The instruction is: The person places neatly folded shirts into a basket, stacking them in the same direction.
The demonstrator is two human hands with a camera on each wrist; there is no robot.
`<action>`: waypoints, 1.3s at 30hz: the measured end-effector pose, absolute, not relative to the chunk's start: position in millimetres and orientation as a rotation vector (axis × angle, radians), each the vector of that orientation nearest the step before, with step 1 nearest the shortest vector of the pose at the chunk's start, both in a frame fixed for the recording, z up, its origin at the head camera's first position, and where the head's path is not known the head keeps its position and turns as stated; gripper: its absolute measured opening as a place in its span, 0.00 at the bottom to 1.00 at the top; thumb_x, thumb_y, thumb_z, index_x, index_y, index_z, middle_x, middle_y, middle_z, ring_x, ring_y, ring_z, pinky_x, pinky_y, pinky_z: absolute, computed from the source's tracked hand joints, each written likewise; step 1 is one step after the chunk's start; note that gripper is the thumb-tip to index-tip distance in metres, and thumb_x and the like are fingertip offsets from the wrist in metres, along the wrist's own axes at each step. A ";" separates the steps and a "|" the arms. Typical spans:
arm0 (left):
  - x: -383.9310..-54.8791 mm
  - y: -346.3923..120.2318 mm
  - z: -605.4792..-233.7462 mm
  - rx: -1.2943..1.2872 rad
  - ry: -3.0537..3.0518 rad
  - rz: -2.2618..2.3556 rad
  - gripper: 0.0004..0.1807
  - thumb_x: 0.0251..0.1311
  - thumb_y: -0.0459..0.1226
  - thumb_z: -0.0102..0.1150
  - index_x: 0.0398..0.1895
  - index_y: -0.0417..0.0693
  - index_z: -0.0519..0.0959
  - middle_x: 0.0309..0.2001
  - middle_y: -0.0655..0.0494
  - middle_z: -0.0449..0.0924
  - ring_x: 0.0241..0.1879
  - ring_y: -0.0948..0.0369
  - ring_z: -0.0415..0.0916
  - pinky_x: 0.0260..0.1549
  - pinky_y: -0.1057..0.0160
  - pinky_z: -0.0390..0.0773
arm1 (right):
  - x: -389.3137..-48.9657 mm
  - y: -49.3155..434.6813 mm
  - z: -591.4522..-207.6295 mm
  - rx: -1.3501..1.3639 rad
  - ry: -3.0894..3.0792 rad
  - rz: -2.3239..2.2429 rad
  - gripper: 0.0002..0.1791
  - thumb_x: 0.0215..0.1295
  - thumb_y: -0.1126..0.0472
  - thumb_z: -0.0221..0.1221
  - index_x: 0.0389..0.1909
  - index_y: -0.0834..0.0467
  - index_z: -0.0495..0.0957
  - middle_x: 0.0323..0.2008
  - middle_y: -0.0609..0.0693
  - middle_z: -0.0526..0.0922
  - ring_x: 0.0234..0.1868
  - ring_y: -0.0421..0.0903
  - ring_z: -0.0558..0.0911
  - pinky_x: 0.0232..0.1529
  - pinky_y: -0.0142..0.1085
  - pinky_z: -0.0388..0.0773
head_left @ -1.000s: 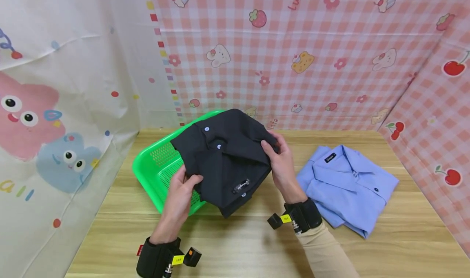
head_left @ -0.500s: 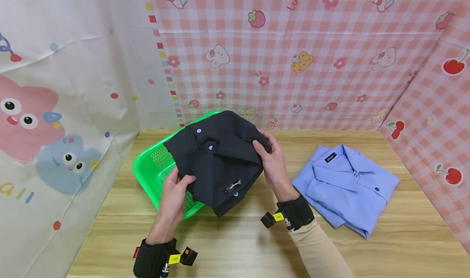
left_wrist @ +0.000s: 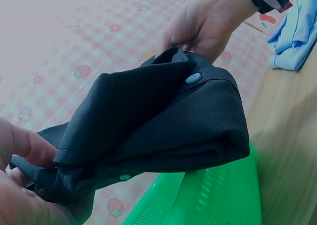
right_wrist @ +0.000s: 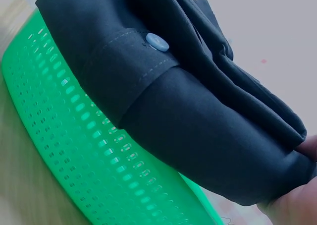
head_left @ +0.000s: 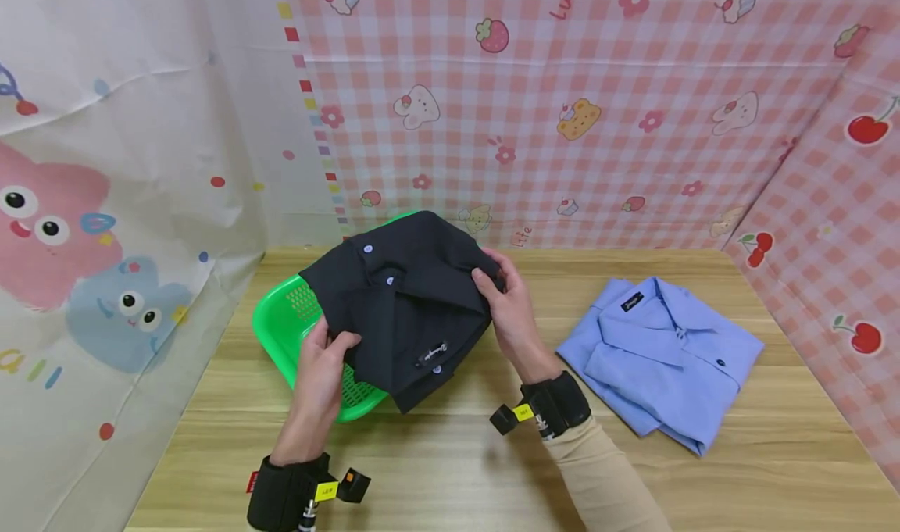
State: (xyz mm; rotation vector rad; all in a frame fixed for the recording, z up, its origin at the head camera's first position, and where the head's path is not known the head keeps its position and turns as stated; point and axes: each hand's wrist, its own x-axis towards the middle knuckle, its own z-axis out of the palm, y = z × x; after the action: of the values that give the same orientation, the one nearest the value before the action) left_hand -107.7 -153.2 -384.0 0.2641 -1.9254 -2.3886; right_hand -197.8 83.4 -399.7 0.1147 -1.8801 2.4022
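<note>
A folded black shirt [head_left: 415,305] with pale buttons and a collar label is held up over the green basket [head_left: 277,337]. My left hand [head_left: 318,376] grips its near left edge, thumb on top, as the left wrist view also shows at the shirt [left_wrist: 158,121]. On the far right side, my right hand [head_left: 513,317] pinches the folded edge between thumb and fingers. In the right wrist view the shirt [right_wrist: 188,111] hangs above the basket's perforated wall [right_wrist: 64,136]. The cloth hides much of the basket's inside.
A folded light-blue shirt [head_left: 661,360] lies on the wooden table [head_left: 450,469], right of my right forearm. Patterned cloth walls [head_left: 534,157] stand behind the table and at both sides.
Both hands have carried the black shirt leftward, so it covers more of the green basket. The grip looks the same, and the blue shirt stays where it was.
</note>
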 end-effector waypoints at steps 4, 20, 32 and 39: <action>-107.5 -156.2 -382.5 0.267 -1.943 -2.389 0.31 0.67 0.23 0.43 0.74 0.39 0.65 0.68 0.52 0.68 0.62 0.62 0.69 0.59 0.70 0.72 | -199.8 81.0 -400.9 0.117 -1.877 2.422 0.24 0.76 0.66 0.58 0.70 0.61 0.72 0.54 0.52 0.75 0.50 0.43 0.78 0.48 0.28 0.78; -111.2 -167.4 -382.1 0.289 -1.924 -2.349 0.30 0.68 0.23 0.43 0.74 0.43 0.66 0.67 0.55 0.69 0.62 0.61 0.69 0.60 0.69 0.71 | -202.4 73.7 -400.8 0.232 -1.907 2.476 0.25 0.78 0.65 0.56 0.73 0.59 0.69 0.60 0.56 0.74 0.54 0.43 0.77 0.53 0.29 0.77; -114.0 -172.4 -378.9 0.311 -1.912 -2.328 0.33 0.68 0.23 0.44 0.76 0.47 0.66 0.71 0.55 0.66 0.66 0.62 0.67 0.62 0.69 0.69 | -203.8 68.2 -400.8 0.259 -1.885 2.501 0.25 0.78 0.65 0.55 0.73 0.59 0.69 0.60 0.55 0.74 0.54 0.43 0.77 0.53 0.29 0.77; -117.5 -176.7 -372.8 0.314 -1.946 -2.320 0.32 0.69 0.24 0.43 0.77 0.47 0.66 0.72 0.54 0.66 0.66 0.61 0.66 0.63 0.68 0.69 | -206.8 66.7 -400.6 0.271 -1.863 2.530 0.25 0.78 0.65 0.55 0.73 0.58 0.69 0.61 0.55 0.74 0.53 0.43 0.78 0.52 0.29 0.78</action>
State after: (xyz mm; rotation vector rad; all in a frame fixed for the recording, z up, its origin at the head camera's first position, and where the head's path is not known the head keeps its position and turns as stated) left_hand -117.5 -176.7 -372.8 0.3135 -1.9462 -2.3201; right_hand -206.8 66.7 -400.6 0.2712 -1.8627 2.5302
